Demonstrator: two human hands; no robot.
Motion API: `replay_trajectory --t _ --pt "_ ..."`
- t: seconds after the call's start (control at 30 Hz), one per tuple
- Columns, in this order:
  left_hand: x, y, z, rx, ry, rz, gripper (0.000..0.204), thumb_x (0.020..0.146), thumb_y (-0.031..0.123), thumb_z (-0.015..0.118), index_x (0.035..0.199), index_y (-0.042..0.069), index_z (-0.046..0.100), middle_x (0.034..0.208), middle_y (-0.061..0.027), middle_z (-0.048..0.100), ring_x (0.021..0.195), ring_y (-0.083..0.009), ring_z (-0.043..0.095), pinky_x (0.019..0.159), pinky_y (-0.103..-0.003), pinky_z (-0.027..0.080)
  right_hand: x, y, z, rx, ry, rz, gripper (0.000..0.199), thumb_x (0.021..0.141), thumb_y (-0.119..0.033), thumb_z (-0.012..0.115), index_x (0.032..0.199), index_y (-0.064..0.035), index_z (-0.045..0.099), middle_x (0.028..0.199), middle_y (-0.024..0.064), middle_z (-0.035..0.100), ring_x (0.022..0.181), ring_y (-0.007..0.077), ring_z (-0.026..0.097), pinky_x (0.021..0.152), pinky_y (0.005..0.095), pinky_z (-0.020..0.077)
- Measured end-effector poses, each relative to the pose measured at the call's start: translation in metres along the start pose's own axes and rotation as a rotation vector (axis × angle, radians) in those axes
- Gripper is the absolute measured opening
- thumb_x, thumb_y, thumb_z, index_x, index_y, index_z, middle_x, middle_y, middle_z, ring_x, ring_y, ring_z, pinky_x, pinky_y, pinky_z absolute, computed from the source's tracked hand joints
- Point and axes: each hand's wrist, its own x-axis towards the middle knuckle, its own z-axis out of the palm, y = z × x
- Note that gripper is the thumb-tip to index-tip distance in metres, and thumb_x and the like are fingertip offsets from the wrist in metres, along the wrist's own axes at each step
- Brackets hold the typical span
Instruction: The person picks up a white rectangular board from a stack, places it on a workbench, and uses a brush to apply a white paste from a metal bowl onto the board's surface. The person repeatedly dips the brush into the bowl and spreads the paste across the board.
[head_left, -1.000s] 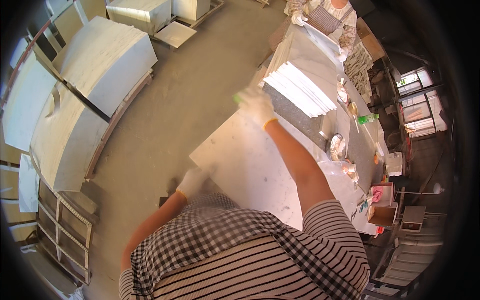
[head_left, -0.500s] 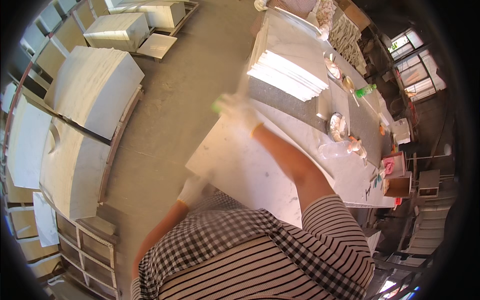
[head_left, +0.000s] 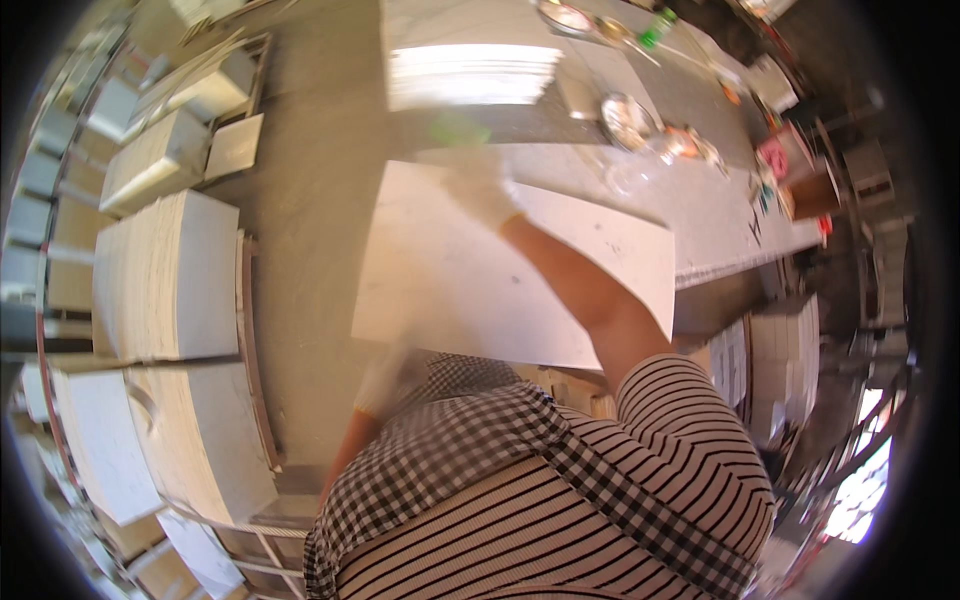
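A large white marble-look slab (head_left: 470,270) with grey specks lies in front of me, its near edge close to my apron. Over the slab's far left part is my right hand (head_left: 480,190), in a white glove and smeared by motion. It is closed on a blurred green block (head_left: 460,128), whose exact kind I cannot make out. My left hand (head_left: 388,382), also gloved in white, is at the slab's near left corner, beside my apron. Blur hides its fingers, so whether it grips the slab's edge does not show.
Beyond the slab, the bench (head_left: 590,170) carries a stack of white slabs (head_left: 470,75), a foil-like dish (head_left: 627,120), a clear bottle (head_left: 630,175) and a green bottle (head_left: 657,28). Stacked slabs (head_left: 165,275) stand on the left. An open box (head_left: 810,190) sits at the right.
My view has turned, so bench and stacks appear rotated anticlockwise. My right hand with the green block has shifted up and slightly right in view; my left stays by the slab's corner.
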Motion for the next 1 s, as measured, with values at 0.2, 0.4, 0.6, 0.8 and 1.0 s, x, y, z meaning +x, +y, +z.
replay_trajectory --t 0.2,0.4,0.6,0.8,1.0 --pt "-0.009 -0.001 -0.028 0.067 -0.045 -0.314 0.063 0.101 0.049 0.047 0.114 -0.011 0.058 0.093 -0.0214 0.067 0.083 -0.0276 0.066 0.075 -0.038 0.055 -0.113 -0.140 0.005 0.423 0.180 0.016 0.060 0.079 -0.036 0.066 0.127 -0.0008 0.056 0.136 0.0221 0.046 0.136 0.0419 0.035 0.112 0.0663 0.0203" --pt "-0.007 -0.030 -0.081 -0.207 -0.062 -0.465 0.048 0.102 0.041 0.045 0.102 -0.003 0.065 0.083 -0.0135 0.069 0.070 -0.0238 0.067 0.064 -0.034 0.053 -0.154 -0.099 -0.011 -0.003 -0.002 0.213 0.061 0.089 -0.036 0.059 0.136 0.0012 0.048 0.147 0.0195 0.041 0.140 0.0380 0.032 0.116 0.0605 0.0182" --pt "-0.011 -0.027 -0.118 -0.149 0.141 -0.384 0.043 0.103 0.038 0.046 0.098 -0.001 0.064 0.077 -0.0116 0.066 0.061 -0.0209 0.063 0.052 -0.029 0.049 -0.250 0.052 -0.120 -0.458 -0.288 0.941 0.068 0.097 -0.052 0.041 0.156 -0.0215 0.024 0.159 0.0133 0.027 0.142 0.0425 0.027 0.112 0.0677 0.0191" --pt "-0.004 0.002 -0.140 -0.230 0.203 -0.385 0.041 0.102 0.037 0.050 0.095 -0.001 0.063 0.071 -0.0100 0.061 0.053 -0.0183 0.056 0.047 -0.026 0.042 -0.320 0.012 -0.148 -0.632 -0.393 1.070 0.072 0.097 -0.051 0.042 0.158 -0.0196 0.018 0.160 0.0148 0.025 0.144 0.0414 0.026 0.113 0.0681 0.0180" --pt "0.042 0.033 -0.153 -0.313 0.181 -0.176 0.046 0.100 0.042 0.053 0.102 -0.003 0.061 0.076 -0.0105 0.062 0.056 -0.0172 0.054 0.049 -0.025 0.041 -0.273 -0.134 -0.112 -0.242 -0.420 0.645 0.067 0.090 -0.027 0.053 0.152 -0.0087 0.033 0.158 0.0131 0.029 0.146 0.0430 0.020 0.115 0.0677 0.0157"
